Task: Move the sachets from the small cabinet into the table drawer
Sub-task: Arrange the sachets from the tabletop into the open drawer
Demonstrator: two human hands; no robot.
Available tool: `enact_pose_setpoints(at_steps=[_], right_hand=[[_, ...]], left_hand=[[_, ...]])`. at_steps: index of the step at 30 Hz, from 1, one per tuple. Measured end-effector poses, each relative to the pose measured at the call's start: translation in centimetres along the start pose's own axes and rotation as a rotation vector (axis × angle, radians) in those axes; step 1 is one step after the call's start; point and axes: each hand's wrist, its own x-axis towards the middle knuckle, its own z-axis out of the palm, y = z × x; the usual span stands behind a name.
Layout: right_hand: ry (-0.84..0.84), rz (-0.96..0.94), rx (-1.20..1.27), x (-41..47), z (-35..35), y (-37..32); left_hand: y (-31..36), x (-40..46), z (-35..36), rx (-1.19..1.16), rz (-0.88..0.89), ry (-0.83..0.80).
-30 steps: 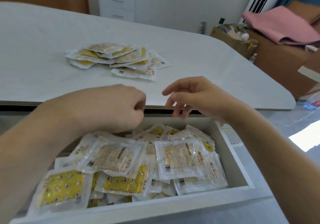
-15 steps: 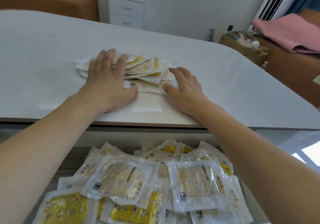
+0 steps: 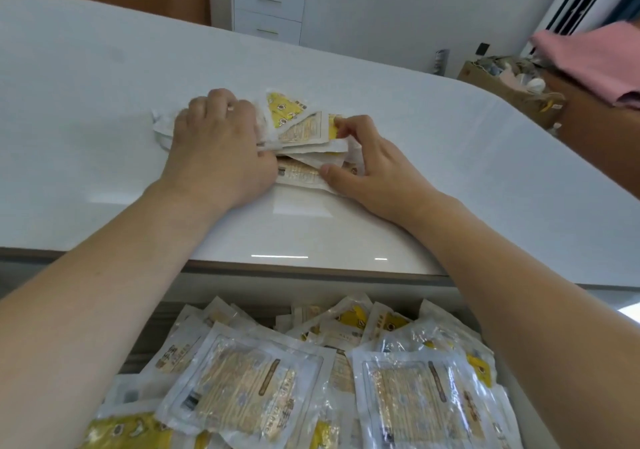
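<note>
The left hand (image 3: 216,150) and right hand (image 3: 367,168) form a grip clamped on both sides of the sachet pile (image 3: 304,133) at mid-frame on the white bench (image 3: 450,171). This looks like the gathering step; next, I judge, the bunch must be lifted whole and dropped into the already full drawer (image 3: 311,379) at the bottom of the frame.

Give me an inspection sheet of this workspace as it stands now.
Surface: white table top, glossy, bare apart from one pile.
Job's things: pile of sachets on the table, pressed together from both sides; open drawer below the table edge, heaped with more sachets.
Clutter: nothing seen on the table.
Hands: left hand closed over the pile's left side; right hand gripping its right side.
Cables: nothing seen.
Surroundings: small white cabinet with shut drawers by the wall; cardboard box of odds and ends; pink cloth at right.
</note>
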Motion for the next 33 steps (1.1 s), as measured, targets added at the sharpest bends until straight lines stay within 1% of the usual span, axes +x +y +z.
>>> enact_pose_setpoints(at_steps=[3, 4, 7, 9, 12, 14, 15, 17, 21, 25, 28, 30, 33], right_hand=[[0.031, -0.004, -0.076, 0.0, 0.1, 0.1], [0.035, -0.002, -0.128, 0.1, 0.1, 0.1], [0.05, 0.013, -0.262, 0.1, 0.2, 0.3], [0.091, 0.004, -0.25, 0.1, 0.4, 0.5], [0.138, -0.024, -0.183, 0.1, 0.6, 0.7], [0.106, 0.02, -0.128, 0.0, 0.5, 0.6], [0.084, 0.046, -0.099, 0.0, 0.5, 0.6], [0.083, 0.039, -0.114, 0.0, 0.5, 0.6], [0.081, 0.02, -0.24, 0.1, 0.6, 0.7], [0.07, 0.005, -0.157, 0.0, 0.5, 0.6], [0.013, 0.042, -0.095, -0.1, 0.3, 0.6], [0.013, 0.032, -0.096, -0.1, 0.3, 0.6], [0.03, -0.013, -0.16, 0.0, 0.3, 0.7]], left_hand=[[0.2, -0.1, -0.2, -0.093, -0.01, 0.012], [0.3, -0.2, -0.2, -0.078, -0.008, 0.028], [0.4, -0.4, -0.1, 0.065, -0.006, 0.041], [0.3, -0.5, 0.0, 0.079, -0.007, 0.02], [-0.1, 0.0, 0.3, -0.008, -0.082, -0.071], [-0.5, 0.3, 0.7, -0.041, -0.121, -0.133], [-0.6, 0.3, 0.8, -0.044, -0.119, -0.136], [-0.5, 0.1, 0.8, -0.026, -0.101, -0.095], [0.2, -0.3, 0.2, 0.013, -0.132, -0.039], [0.4, -0.3, 0.1, 0.042, -0.132, -0.018], [0.2, 0.0, 0.3, 0.038, -0.112, -0.045], [0.3, 0.0, 0.3, 0.032, -0.096, -0.039], [0.7, -0.4, 0.1, 0.058, -0.068, 0.035]])
